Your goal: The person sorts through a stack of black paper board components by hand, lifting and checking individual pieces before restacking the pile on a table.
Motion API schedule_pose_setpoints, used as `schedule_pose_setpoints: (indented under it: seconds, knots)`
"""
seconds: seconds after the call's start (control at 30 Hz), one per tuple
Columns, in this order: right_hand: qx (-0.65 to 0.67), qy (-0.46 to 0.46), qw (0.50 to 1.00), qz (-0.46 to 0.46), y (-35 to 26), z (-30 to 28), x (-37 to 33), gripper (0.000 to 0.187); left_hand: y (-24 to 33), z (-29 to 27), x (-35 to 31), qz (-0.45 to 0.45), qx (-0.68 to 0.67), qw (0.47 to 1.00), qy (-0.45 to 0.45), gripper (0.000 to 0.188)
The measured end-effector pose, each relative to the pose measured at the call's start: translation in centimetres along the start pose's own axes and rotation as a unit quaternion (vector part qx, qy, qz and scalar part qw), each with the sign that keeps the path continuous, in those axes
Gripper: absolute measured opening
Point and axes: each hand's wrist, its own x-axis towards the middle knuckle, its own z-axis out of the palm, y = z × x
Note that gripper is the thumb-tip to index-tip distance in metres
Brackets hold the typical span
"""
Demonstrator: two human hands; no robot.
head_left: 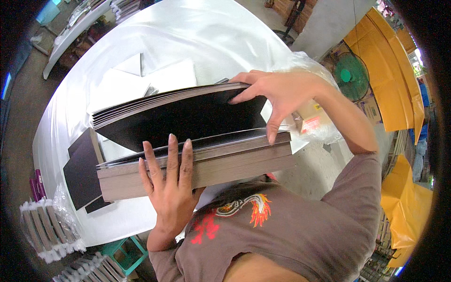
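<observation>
Black-faced stack against outspread left fingers, its lifted sheets pinched between right fingers

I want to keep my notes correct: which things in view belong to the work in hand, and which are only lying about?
In the work:
stack of black sheets
left hand, on its front
right hand, at the raised sheets
white table

Apparently just around:
green fan
green stool
bundles, lower left

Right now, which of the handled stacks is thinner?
The upper, tilted stack, right hand at its right end; the lower stack, left hand across its side, is thicker.
</observation>
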Motion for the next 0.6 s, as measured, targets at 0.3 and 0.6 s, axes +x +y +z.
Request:
schedule_pose_setpoints:
  seconds: [0.3, 0.6]
  knots:
    - [0.029, -0.036, 0.998, 0.047, -0.4, -0.8, 0.5, 0.091, -0.1, 0.1, -0.3, -0.002, 0.024, 1.000, 0.000, 0.094]
    - [0.089, -0.071, 0.990, 0.088, -0.1, -1.3, 0.9, 0.081, -0.5, 0.1, -0.1, -0.003, -0.001, 1.000, 0.020, 0.094]
